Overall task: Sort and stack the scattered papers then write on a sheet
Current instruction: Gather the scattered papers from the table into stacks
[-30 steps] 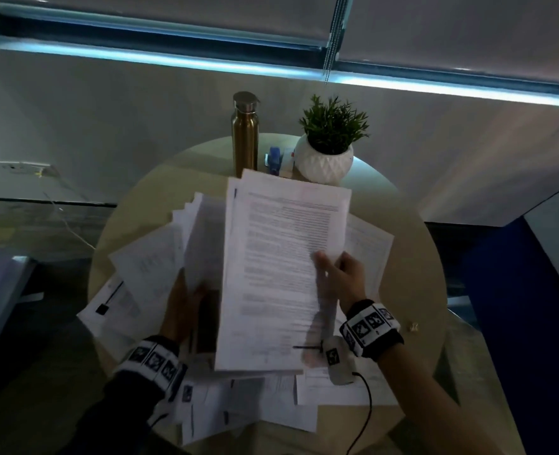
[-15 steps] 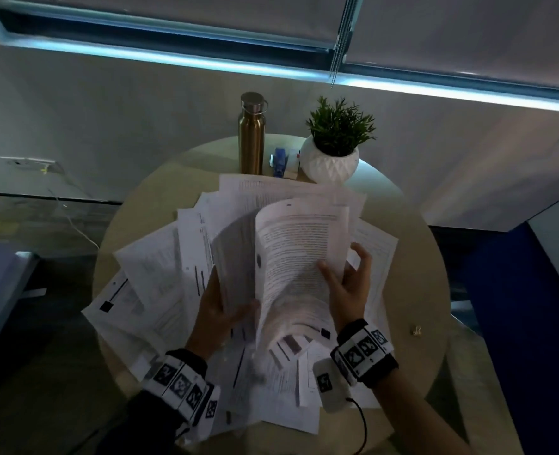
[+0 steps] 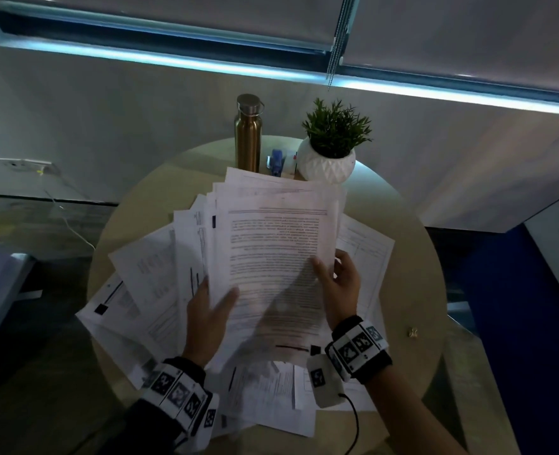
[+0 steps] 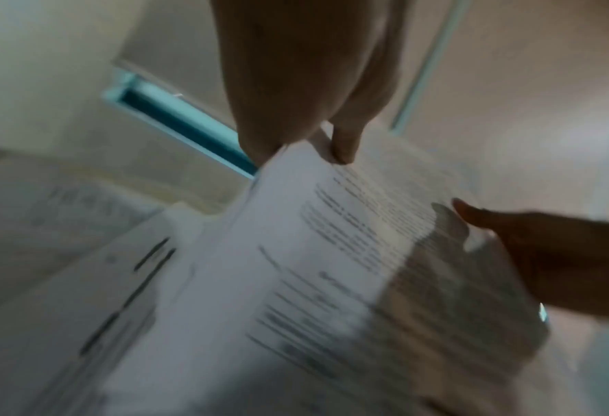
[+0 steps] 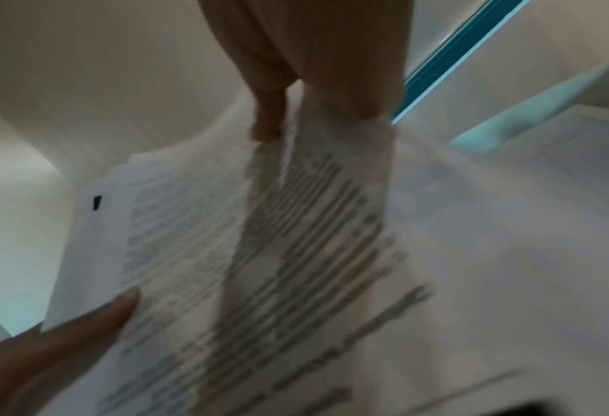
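The round counter (image 3: 403, 257) carries loose papers (image 3: 146, 267) around a bottle (image 3: 248, 133) and plant (image 3: 332, 142). Your fanned stack (image 3: 271, 251) stands raised between both hands: the left hand (image 3: 206, 320) grips its left edge, thumb on the front; the right hand (image 3: 340, 284) pinches its right edge. Half a second ago the top sheet curled over; now it lies flat, its print upside down and too blurred to read.
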